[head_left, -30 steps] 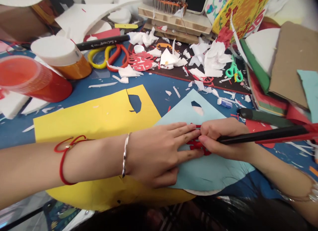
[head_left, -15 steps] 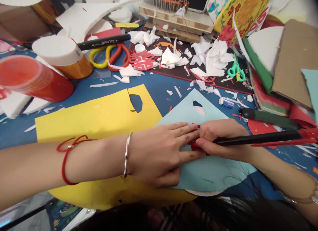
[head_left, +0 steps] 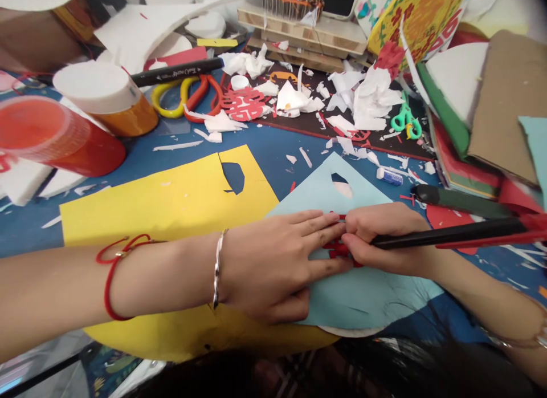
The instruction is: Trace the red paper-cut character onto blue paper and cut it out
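Note:
My left hand (head_left: 282, 267) lies flat with its fingers stretched out, pressing on a light blue sheet (head_left: 359, 301) and a red paper cutout (head_left: 337, 251). Most of the cutout is hidden beneath my fingers. Close against those fingertips, my right hand (head_left: 380, 238) is closed around a slim, pen-like black-and-red tool (head_left: 453, 234). The tool's long back end points right, while its tip is hidden by the hand. A yellow sheet (head_left: 171, 198) with a cut hole extends under my left forearm. Another small hole shows near the blue sheet's top corner.
Red (head_left: 64, 138) and orange (head_left: 123, 110) jars stand at left, near yellow-and-red scissor handles (head_left: 171, 104) and a black marker (head_left: 179, 71). White paper scraps (head_left: 294, 98) litter the back. Small green scissors (head_left: 404, 121), a dark green cutter-like tool (head_left: 461, 201) and cardboard (head_left: 508, 96) lie right.
My right hand and its tool have shifted very slightly to the right, showing a bit more of the red cutout. My left hand stays in place.

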Available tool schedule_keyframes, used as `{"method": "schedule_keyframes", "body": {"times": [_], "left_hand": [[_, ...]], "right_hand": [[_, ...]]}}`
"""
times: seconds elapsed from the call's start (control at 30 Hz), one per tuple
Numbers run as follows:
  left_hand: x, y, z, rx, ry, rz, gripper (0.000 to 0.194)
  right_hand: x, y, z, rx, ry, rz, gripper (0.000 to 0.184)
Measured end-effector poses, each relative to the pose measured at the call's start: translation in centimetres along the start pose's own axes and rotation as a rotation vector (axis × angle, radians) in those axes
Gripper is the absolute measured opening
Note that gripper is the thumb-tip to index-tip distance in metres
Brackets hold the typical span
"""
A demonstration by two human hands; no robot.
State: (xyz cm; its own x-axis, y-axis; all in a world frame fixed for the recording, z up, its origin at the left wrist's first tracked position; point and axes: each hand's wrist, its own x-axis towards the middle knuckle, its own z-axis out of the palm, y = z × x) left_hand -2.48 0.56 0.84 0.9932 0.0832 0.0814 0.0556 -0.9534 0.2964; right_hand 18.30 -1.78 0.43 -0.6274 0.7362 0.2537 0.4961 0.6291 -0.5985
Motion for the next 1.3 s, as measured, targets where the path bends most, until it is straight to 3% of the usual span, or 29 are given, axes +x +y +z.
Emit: {"method": "schedule_keyframes", "body": {"times": [0.17, 0.37, 0.53, 0.83, 1.3], "left_hand": [[-0.04, 0.14, -0.04, -0.004, -0.014, -0.001, 0.06], [-0.03, 0.04, 0.0, 0.002, -0.007, 0.001, 0.061], [-0.08, -0.03, 0.0, -0.01, -0.003, 0.014, 0.062], [0.0, -0.06, -0.13, -0.025, -0.014, 0.011, 0.061], [0.09, 0.05, -0.04, -0.028, -0.02, -0.008, 0.062]], "right_hand": [[-0.1, 0.13, 0.03, -0.011, 0.024, 0.004, 0.031], [0.03, 0.07, -0.12, -0.017, -0.038, 0.01, 0.032], [-0.24, 0.33, 0.19, 0.034, 0.024, 0.007, 0.031], [-0.33, 0.34, -0.27, 0.187, 0.021, 0.024, 0.03], [-0.24, 0.02, 0.12, 0.043, 0.016, 0.033, 0.034]]}}
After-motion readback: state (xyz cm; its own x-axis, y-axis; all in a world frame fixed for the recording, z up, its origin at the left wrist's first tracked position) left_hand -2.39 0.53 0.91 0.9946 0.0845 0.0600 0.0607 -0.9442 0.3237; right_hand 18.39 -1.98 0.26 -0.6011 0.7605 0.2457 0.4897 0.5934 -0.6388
